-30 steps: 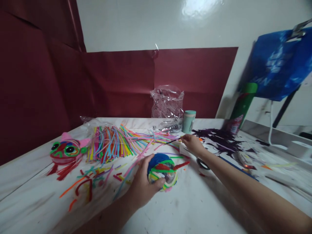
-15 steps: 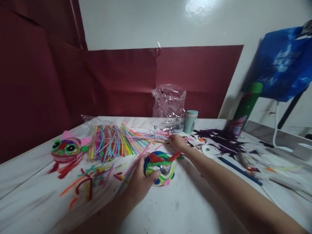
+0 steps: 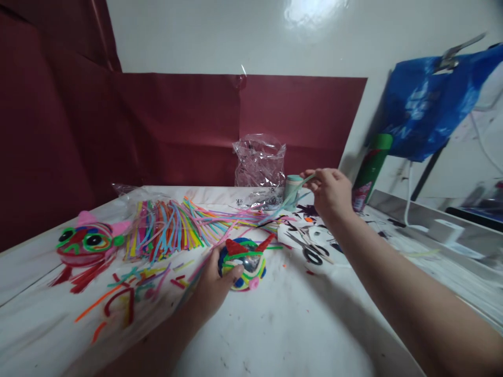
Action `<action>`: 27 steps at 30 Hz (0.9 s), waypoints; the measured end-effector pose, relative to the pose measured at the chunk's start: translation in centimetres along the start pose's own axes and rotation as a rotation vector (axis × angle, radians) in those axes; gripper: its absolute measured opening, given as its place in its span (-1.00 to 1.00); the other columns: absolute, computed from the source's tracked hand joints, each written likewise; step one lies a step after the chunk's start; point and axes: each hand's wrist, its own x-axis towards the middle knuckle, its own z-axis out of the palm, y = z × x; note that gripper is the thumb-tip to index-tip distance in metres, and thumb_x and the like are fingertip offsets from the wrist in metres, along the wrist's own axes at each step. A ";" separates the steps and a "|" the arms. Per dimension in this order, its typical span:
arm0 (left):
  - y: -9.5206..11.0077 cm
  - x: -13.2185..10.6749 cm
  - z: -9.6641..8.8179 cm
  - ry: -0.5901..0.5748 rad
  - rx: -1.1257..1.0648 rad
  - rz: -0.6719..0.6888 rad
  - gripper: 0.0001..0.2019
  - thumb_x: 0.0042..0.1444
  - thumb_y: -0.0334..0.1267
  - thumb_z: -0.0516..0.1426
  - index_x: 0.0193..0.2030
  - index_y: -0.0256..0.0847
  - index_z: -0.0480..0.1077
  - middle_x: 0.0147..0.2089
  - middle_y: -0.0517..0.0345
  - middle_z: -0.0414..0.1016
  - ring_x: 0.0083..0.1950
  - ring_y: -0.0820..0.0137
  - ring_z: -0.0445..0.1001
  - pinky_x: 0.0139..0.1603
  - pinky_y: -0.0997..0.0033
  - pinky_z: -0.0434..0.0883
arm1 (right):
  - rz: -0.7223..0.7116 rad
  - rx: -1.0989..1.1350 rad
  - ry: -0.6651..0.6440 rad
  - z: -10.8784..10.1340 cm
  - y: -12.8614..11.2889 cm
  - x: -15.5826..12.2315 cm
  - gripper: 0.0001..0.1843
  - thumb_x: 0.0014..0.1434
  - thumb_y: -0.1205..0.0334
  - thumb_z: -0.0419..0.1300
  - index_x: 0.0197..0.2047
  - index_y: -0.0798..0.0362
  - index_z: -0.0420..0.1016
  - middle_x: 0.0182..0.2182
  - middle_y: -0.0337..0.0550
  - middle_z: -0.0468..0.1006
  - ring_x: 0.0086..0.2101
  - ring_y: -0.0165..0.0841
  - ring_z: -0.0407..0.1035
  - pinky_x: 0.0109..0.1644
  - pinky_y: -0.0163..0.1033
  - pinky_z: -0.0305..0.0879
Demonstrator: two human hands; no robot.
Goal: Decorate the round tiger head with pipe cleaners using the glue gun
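While the round, clear ball with multicoloured fuzzy banding [image 3: 248,266] sits clasped in my left hand [image 3: 215,285], a long, pale-green fuzzy strip [image 3: 297,188], pinched by my right hand [image 3: 333,193] at the ball's two o'clock, slants down toward eight o'clock.

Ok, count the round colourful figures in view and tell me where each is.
2. The pink-eared figure is on the table, far left; the red-eared figure is in the left hand. No third shows.
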 end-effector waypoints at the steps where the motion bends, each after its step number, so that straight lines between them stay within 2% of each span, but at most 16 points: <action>1: -0.1 0.1 0.0 -0.017 0.009 -0.007 -0.44 -0.06 -0.18 0.24 0.12 -0.18 0.26 0.06 -0.02 0.49 0.06 0.14 0.45 0.04 0.18 0.38 | -0.061 0.114 0.024 -0.2 -1.5 0.0 -0.85 0.02 0.21 0.14 -0.43 -0.01 0.19 -0.51 -0.31 0.49 -0.48 -0.41 0.46 -0.46 -0.32 0.36; 3: -0.2 0.2 -0.1 -0.042 0.026 -0.013 -0.43 -0.03 -0.16 0.22 0.15 -0.17 0.23 0.10 -0.02 0.46 0.10 0.15 0.42 0.10 0.18 0.34 | -0.234 0.220 0.035 -0.6 -4.3 -0.9 -0.80 0.00 0.20 0.24 -0.41 -0.01 0.25 -0.56 -0.35 0.48 -0.54 -0.44 0.43 -0.52 -0.36 0.30; 5: -0.3 0.3 -0.1 -0.039 0.043 0.002 -0.42 -0.02 -0.14 0.22 0.16 -0.17 0.22 0.13 -0.03 0.43 0.15 0.15 0.38 0.14 0.18 0.31 | -0.435 0.168 -0.001 -0.8 -6.3 -2.6 -0.82 0.03 0.19 0.29 -0.39 0.00 0.33 -0.60 -0.39 0.44 -0.60 -0.48 0.38 -0.52 -0.37 0.28; 8: -0.2 0.3 -0.1 -0.033 0.063 0.001 -0.41 -0.03 -0.13 0.21 0.16 -0.17 0.21 0.16 -0.04 0.41 0.19 0.14 0.35 0.16 0.19 0.29 | -0.518 -0.008 -0.207 -1.1 -7.1 -5.4 -0.90 0.10 0.21 0.28 -0.34 0.02 0.44 -0.59 -0.37 0.45 -0.60 -0.50 0.34 -0.48 -0.36 0.29; 11: -0.2 0.3 -0.1 -0.028 0.059 -0.004 -0.40 -0.04 -0.11 0.21 0.16 -0.18 0.22 0.15 -0.04 0.42 0.18 0.14 0.37 0.13 0.20 0.31 | -0.457 -0.061 -0.337 -1.5 -6.2 -6.6 -0.89 0.11 0.18 0.28 -0.33 0.03 0.48 -0.54 -0.33 0.48 -0.54 -0.48 0.36 -0.44 -0.35 0.31; 15: -0.2 0.5 -0.1 -0.018 0.081 -0.018 -0.40 -0.05 -0.10 0.22 0.16 -0.18 0.23 0.13 -0.04 0.44 0.16 0.13 0.39 0.12 0.20 0.33 | -0.423 -0.050 -0.259 -2.4 -5.4 -6.4 -0.87 0.13 0.15 0.25 -0.29 0.02 0.49 -0.53 -0.34 0.46 -0.54 -0.50 0.30 -0.45 -0.35 0.25; 18: 0.0 0.5 -0.1 -0.006 0.099 -0.014 -0.41 -0.04 -0.11 0.22 0.16 -0.18 0.24 0.13 -0.03 0.43 0.17 0.13 0.37 0.14 0.19 0.30 | -0.399 -0.187 -0.282 -3.3 -4.9 -6.0 -0.85 0.12 0.14 0.23 -0.29 0.03 0.49 -0.54 -0.32 0.43 -0.53 -0.47 0.29 -0.43 -0.34 0.24; 23: 0.0 0.5 -0.1 -0.021 0.091 -0.001 -0.43 -0.02 -0.12 0.21 0.15 -0.16 0.23 0.13 -0.01 0.42 0.17 0.16 0.36 0.14 0.20 0.30 | -0.229 -0.389 -0.301 -4.8 -2.7 -5.2 -0.82 0.09 0.12 0.14 -0.32 0.05 0.44 -0.61 -0.35 0.33 -0.56 -0.44 0.22 -0.46 -0.32 0.18; 25: -0.2 0.5 -0.2 -0.006 0.079 -0.006 -0.42 -0.04 -0.12 0.23 0.14 -0.18 0.25 0.10 -0.03 0.45 0.15 0.15 0.39 0.13 0.19 0.32 | -0.201 -0.401 -0.317 -4.9 -2.4 -5.9 -0.83 0.07 0.13 0.13 -0.35 0.06 0.42 -0.62 -0.34 0.33 -0.58 -0.44 0.21 -0.48 -0.32 0.16; 27: -0.4 0.4 -0.2 0.027 0.050 0.021 -0.41 -0.09 -0.13 0.26 0.12 -0.20 0.29 0.06 -0.03 0.49 0.10 0.14 0.43 0.09 0.18 0.35 | -0.187 -0.425 -0.412 -4.5 -2.7 -7.8 -0.85 0.08 0.16 0.13 -0.38 0.06 0.42 -0.62 -0.33 0.35 -0.58 -0.44 0.21 -0.49 -0.33 0.16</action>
